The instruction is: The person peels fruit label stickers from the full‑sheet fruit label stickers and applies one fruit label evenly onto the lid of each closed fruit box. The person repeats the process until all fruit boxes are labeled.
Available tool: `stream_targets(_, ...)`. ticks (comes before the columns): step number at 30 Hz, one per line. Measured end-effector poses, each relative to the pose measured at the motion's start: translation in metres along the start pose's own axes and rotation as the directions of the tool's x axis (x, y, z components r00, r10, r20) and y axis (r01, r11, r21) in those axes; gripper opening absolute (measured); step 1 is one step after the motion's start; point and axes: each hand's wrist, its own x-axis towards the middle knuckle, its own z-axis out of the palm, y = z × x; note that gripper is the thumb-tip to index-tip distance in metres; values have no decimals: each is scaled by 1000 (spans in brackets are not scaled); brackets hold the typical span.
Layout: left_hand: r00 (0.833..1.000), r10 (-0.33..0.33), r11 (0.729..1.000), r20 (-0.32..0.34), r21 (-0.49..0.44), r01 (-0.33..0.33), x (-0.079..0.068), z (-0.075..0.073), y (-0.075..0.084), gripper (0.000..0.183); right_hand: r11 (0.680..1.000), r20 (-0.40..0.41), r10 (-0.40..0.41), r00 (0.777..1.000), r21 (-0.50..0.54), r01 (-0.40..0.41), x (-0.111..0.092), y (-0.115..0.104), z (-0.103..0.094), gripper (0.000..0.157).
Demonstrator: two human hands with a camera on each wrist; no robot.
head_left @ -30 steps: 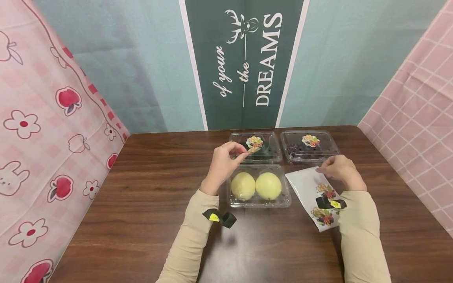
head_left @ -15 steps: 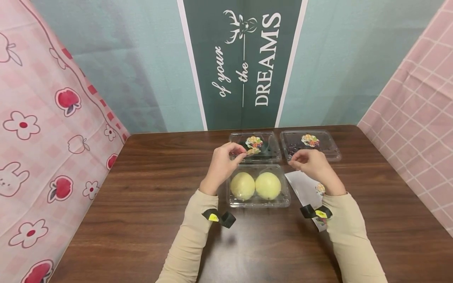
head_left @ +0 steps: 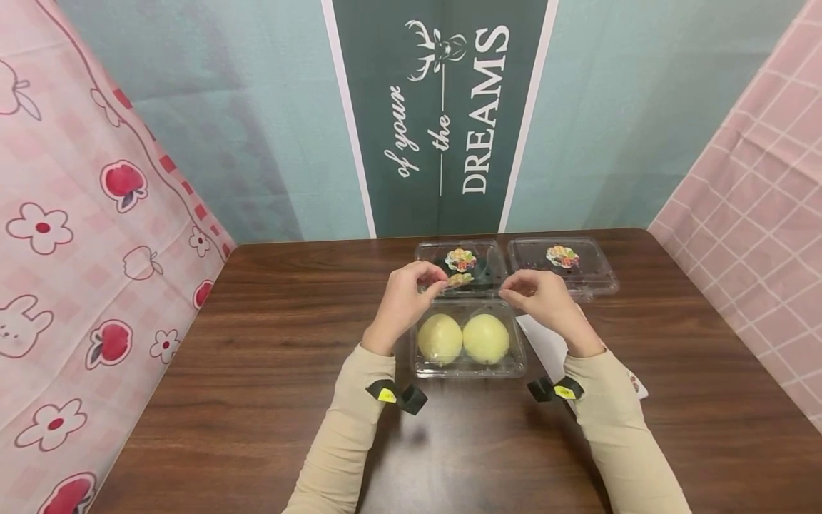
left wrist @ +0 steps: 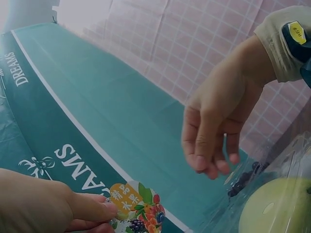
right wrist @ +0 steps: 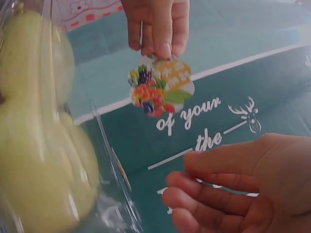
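Note:
My left hand (head_left: 407, 296) pinches a fruit-printed sticker (left wrist: 138, 206) by its edge between thumb and fingers. In the right wrist view the printed side of that sticker (right wrist: 160, 90) shows bright fruit and yellow lettering. My right hand (head_left: 541, 300) is just right of it, fingers loosely bent and holding nothing, apart from the sticker. Below both hands is a clear clamshell box (head_left: 472, 371) with two round pale yellow fruits (head_left: 486, 339) inside. A white sticker sheet (head_left: 542, 341) lies right of that box, partly hidden under my right forearm.
Two more clear boxes stand at the back: the left box (head_left: 497, 260) and the right box (head_left: 597, 264), which has dark fruit in it. Each bears a fruit sticker on its lid. A teal curtain (head_left: 276, 143) hangs behind the brown table (head_left: 270, 400).
My right hand has let go of the sticker sheet and moved left, close to the sticker. The left hand stays in place, still pinching the sticker, which has tilted slightly.

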Motion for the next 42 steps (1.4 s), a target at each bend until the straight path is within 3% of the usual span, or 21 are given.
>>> stream_targets(7, 1000, 1, 1000, 18, -27, 0, 0, 1, -1, 6, 995, -81, -15, 997, 94, 23, 12, -11, 16, 11)
stream_targets(16, 999, 12, 999, 31, -37, -10, -1, 1, 0, 5, 994, -129, -20, 991, 106, 34, 15, -20, 26, 12)
stream_targets(31, 999, 14, 1000, 34, -23, -13, -2, 2, -1, 5, 993, -112, -16, 994, 119, 29, 12, -21, 27, 7)
stream_targets(36, 999, 7, 999, 35, -34, -6, -2, 3, 0, 5, 987, -86, -10, 996, 162, 24, 11, -19, 27, 8)
stream_targets(42, 1000, 10, 999, 29, -48, -9, 0, 3, -2, 6, 957, -31, -9, 999, 291, 18, 11, -18, 26, 11)
